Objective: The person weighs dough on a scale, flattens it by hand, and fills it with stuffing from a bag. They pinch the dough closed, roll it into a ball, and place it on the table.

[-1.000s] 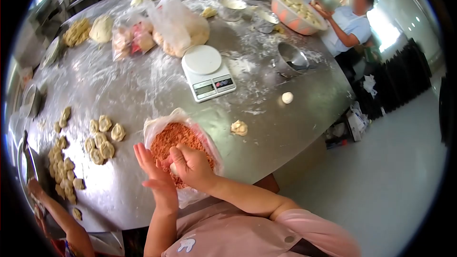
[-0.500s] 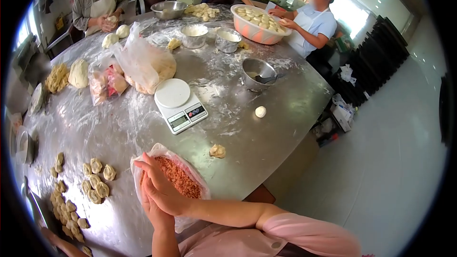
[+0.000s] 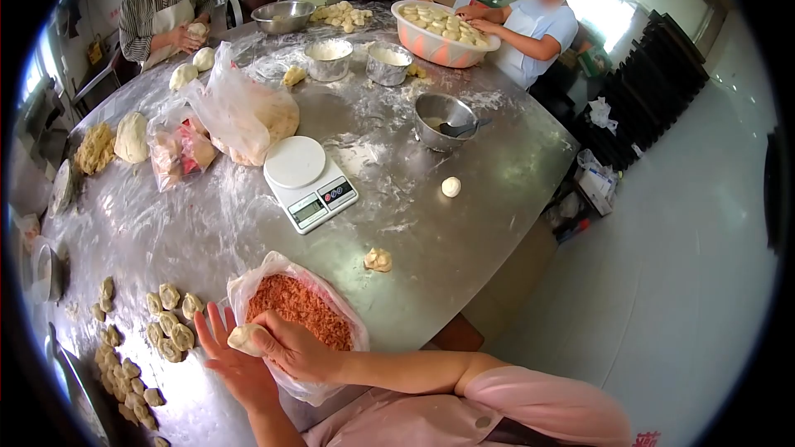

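Observation:
A flattened piece of pale dough [image 3: 247, 339] is pinched between the thumb and fingers of my right hand [image 3: 302, 350]. Just left of it, my left hand [image 3: 240, 372] is open, palm up with fingers spread, and the dough overlaps its fingers in this view. Under and behind my right hand lies a plastic bag [image 3: 358, 324] of reddish crumbly filling [image 3: 298, 306], its mouth folded wide. Several small dough lumps [image 3: 170, 323] sit to the left of my hands. A single dough lump [image 3: 378, 260] rests beyond the bag, to the right.
A white digital scale [image 3: 310, 182] stands mid-table, with tied plastic bags [image 3: 248, 120] behind it. A metal bowl [image 3: 445, 122] and a white dough ball [image 3: 450, 187] are to the right. Co-workers stand along the far side, one at a large basin [image 3: 443, 50].
My hands were pressed together over the bag. They have since come apart: the left is spread open lower left, and the dough now shows in my right fingers.

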`<action>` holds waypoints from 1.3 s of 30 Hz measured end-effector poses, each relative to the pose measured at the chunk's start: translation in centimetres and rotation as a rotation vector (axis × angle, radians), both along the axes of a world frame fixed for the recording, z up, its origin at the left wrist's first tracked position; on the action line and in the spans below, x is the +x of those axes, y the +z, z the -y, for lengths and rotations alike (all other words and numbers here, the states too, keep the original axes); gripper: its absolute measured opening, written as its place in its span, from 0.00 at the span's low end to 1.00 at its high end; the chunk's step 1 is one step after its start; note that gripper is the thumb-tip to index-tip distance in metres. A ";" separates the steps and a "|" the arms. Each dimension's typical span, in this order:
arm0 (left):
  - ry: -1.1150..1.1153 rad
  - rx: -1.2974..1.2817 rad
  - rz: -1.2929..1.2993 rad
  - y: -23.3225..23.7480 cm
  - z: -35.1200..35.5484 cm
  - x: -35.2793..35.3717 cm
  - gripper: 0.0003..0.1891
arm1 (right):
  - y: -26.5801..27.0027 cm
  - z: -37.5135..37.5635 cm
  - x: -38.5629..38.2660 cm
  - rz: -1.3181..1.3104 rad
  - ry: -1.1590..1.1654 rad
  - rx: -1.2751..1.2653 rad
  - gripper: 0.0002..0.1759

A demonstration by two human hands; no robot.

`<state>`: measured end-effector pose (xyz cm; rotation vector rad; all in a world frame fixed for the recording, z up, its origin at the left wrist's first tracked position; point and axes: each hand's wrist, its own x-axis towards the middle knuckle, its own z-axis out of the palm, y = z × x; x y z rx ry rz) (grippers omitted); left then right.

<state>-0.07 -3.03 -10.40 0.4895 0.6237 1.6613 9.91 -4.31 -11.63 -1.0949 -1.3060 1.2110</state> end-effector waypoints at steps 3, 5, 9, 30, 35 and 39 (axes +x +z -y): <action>-0.196 0.113 -0.345 -3.1 0.6 -1.6 0.37 | 0.5 0.3 -0.3 -0.004 0.090 -0.003 0.23; -0.270 0.075 -0.338 -4.4 0.3 -3.1 0.31 | 1.0 1.1 -0.9 -0.098 0.058 0.107 0.23; -0.081 0.001 -0.218 -3.1 0.4 -1.9 0.35 | 1.8 1.1 -1.2 -0.085 0.014 0.120 0.30; -0.262 0.197 -0.514 -5.3 0.9 -3.4 0.32 | 0.8 1.2 -0.7 0.044 0.056 0.212 0.27; -0.202 0.178 -0.239 -0.4 1.5 0.2 0.40 | 0.9 1.1 0.5 -0.351 0.222 -0.293 0.27; -0.324 0.034 -0.588 -2.9 1.4 -2.5 0.42 | 1.5 1.5 1.1 -0.480 0.380 -0.398 0.30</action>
